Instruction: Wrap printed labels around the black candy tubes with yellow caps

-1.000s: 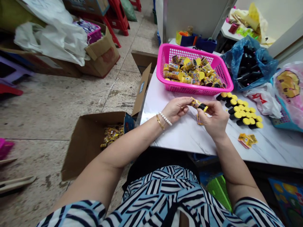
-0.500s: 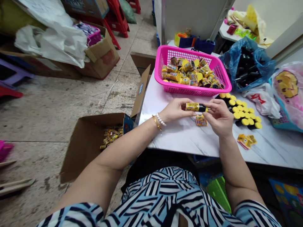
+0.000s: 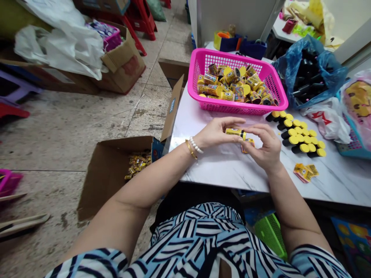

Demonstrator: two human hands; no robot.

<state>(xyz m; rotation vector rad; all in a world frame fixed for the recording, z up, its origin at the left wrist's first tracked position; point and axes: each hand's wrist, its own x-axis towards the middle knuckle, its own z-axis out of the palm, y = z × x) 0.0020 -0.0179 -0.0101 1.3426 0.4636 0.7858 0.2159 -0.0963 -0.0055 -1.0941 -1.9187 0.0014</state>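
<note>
A small tube with a yellow printed label [image 3: 234, 132] lies level between my two hands, above the table. My left hand [image 3: 213, 135] grips its left end between thumb and fingers. The fingertips of my right hand [image 3: 264, 148] close on its yellow-capped right end, where a narrow black band shows. Just beneath is a little pile of printed yellow labels [image 3: 249, 144], partly covered by my right fingers. To the right stand several black tubes with yellow caps [image 3: 301, 136], in rows. More yellow labels [image 3: 305, 172] lie nearer the table's front edge.
Behind my hands sits a pink basket [image 3: 237, 109] of yellow-labelled tubes. A blue plastic bag [image 3: 333, 87] of black pieces and a white bag [image 3: 327, 119] are at the right. An open cardboard box [image 3: 100, 181] holding more labelled pieces stands on the floor, left of the table.
The black stretch between the yellow label and the cap has shrunk to a narrow band. My right hand has moved slightly left, closer to my left hand.
</note>
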